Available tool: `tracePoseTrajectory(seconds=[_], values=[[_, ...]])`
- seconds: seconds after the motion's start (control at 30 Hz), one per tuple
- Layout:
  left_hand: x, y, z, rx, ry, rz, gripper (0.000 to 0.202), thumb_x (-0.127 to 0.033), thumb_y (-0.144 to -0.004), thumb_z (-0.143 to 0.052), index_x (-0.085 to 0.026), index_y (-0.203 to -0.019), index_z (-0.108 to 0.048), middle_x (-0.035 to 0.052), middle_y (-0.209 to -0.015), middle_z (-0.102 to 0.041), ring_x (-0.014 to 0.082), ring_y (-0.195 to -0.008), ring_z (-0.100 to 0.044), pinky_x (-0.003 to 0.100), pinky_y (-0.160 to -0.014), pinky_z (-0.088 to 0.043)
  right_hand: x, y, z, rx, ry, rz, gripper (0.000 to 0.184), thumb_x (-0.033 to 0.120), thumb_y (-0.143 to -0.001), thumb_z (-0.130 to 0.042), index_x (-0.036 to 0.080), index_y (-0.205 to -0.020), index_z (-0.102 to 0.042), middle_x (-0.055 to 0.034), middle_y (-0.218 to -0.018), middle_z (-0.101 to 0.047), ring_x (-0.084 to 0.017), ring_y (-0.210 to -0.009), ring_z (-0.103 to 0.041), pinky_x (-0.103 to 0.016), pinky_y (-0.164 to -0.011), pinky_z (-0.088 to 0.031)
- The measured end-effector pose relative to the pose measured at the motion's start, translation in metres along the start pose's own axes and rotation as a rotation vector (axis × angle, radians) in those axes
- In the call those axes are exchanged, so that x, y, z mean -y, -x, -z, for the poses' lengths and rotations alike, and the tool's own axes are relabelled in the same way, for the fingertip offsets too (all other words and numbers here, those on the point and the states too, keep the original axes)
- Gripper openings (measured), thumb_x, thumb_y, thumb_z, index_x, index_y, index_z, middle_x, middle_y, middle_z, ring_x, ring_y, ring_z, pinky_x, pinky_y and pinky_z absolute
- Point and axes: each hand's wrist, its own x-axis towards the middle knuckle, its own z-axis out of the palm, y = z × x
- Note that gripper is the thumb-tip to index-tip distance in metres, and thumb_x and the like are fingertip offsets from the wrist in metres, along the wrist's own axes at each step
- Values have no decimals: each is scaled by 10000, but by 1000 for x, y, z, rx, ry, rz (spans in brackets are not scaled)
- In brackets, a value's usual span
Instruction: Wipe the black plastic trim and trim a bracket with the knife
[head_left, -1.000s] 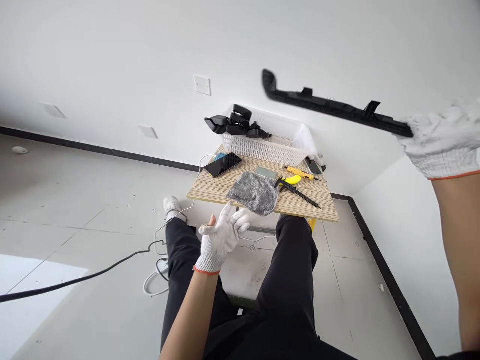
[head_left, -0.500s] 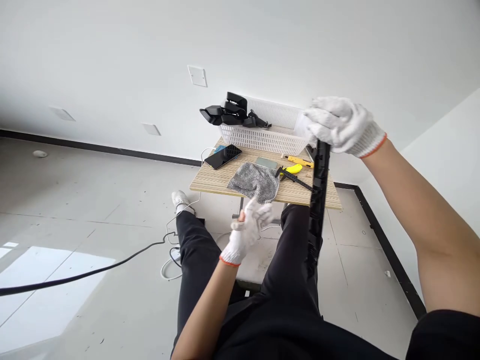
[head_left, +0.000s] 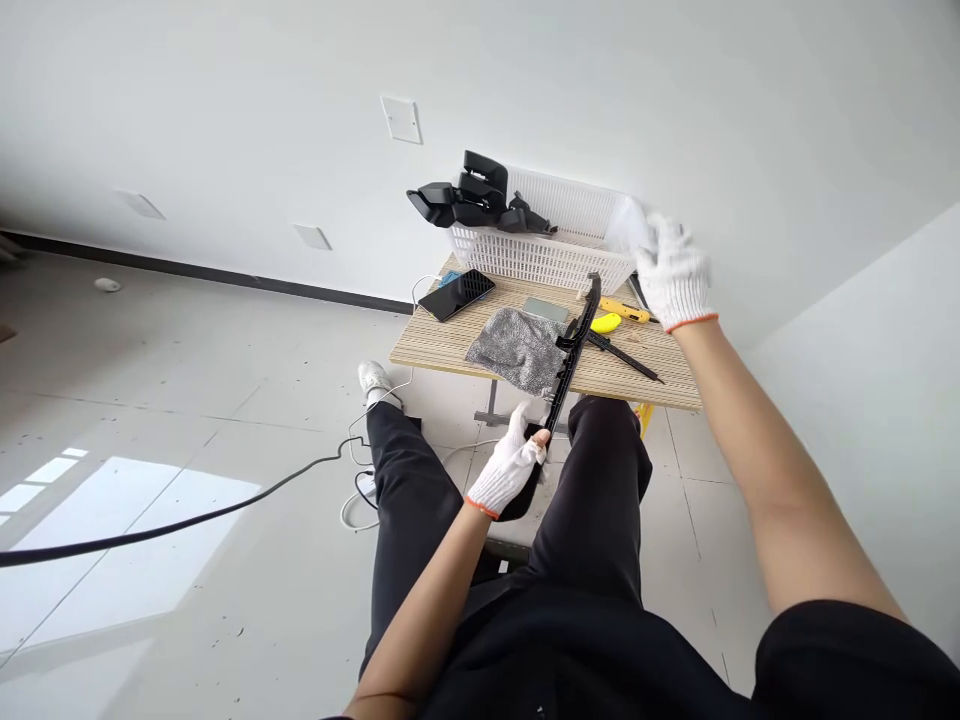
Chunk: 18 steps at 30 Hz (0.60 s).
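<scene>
My left hand (head_left: 510, 465), in a white knitted glove with an orange cuff, is closed around the lower part of a long black plastic trim piece (head_left: 574, 360). The piece slants up and to the right, its hooked upper end over the table. Below the hand a wider black portion hangs between my legs. My right hand (head_left: 675, 270), gloved the same way, is at the right end of the white plastic basket (head_left: 544, 255); its fingers are smeared by motion. A grey cloth (head_left: 517, 350) lies beside the trim piece at the table's front edge.
On the small wooden table (head_left: 435, 345) lie a black phone (head_left: 457, 295), a black caliper (head_left: 626, 355), a yellow-handled tool (head_left: 606, 323) and an orange-yellow pen-like tool (head_left: 626, 311). Several black plastic parts (head_left: 480, 195) rest in the basket. A dark cable (head_left: 225, 508) crosses the floor at left.
The black trim piece has passed from my right hand to my left. My right hand has moved down to the basket's right end, and the view has shifted slightly.
</scene>
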Motion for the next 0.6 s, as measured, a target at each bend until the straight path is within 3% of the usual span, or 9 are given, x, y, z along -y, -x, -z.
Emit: tracePoseTrajectory(seconds=[0.07,0.13,0.2,0.27,0.37,0.5,0.6], values=[[-1,-4,5,-106,-190,8,855,-391,-897,-609,-202,-1641,-233,44,-876,-687,161,-681,-619,323,-749,-552,-12,28,-23,252,-32,-126,444,387,-977,-462,156,-1309,-643,-188,-1282,-669,-319,-1101,-669,-422,-903,-513],[-5,-7,9,-214,-414,36,860,-413,-899,-616,-180,-1643,-252,94,-921,-715,240,-811,-675,397,-857,-528,-21,53,-49,534,-59,-141,464,500,-904,-590,219,-1261,-684,-160,-1259,-697,-339,-1125,-664,-430,-913,-515],[-11,-8,11,-290,-540,66,869,-461,-917,-600,-163,-1650,-240,128,-953,-732,304,-925,-699,440,-926,-496,-24,71,-72,632,-71,-119,491,543,-898,-595,236,-1270,-685,-152,-1287,-691,-342,-1165,-651,-432,-942,-506],[-14,-10,12,-331,-556,96,880,-495,-938,-568,-161,-1662,-198,148,-990,-743,332,-991,-707,455,-951,-484,-25,78,-87,629,-73,-98,470,540,-931,-546,223,-1244,-695,-158,-1285,-689,-344,-1175,-649,-439,-963,-495],[-12,-13,13,-359,-534,139,870,-518,-956,-535,-184,-1673,-172,182,-1120,-743,356,-1069,-704,481,-982,-472,-27,77,-95,606,-87,-63,413,481,-964,-501,207,-1203,-696,-163,-1263,-700,-332,-1158,-658,-426,-965,-491],[-1,-18,16,-353,-426,132,825,-440,-971,-534,-214,-1676,-170,148,-1212,-742,287,-1103,-711,418,-1038,-459,-35,71,-87,518,-170,-56,393,451,-1000,-449,229,-1272,-626,-130,-1274,-706,-294,-1124,-671,-381,-906,-507],[1,-19,16,-351,-406,116,846,-368,-957,-548,-186,-1679,-146,141,-1220,-745,264,-1081,-724,394,-1028,-469,-37,67,-78,372,-339,-81,370,449,-1012,-433,243,-1276,-591,-88,-1108,-757,-256,-962,-699,-348,-829,-509]])
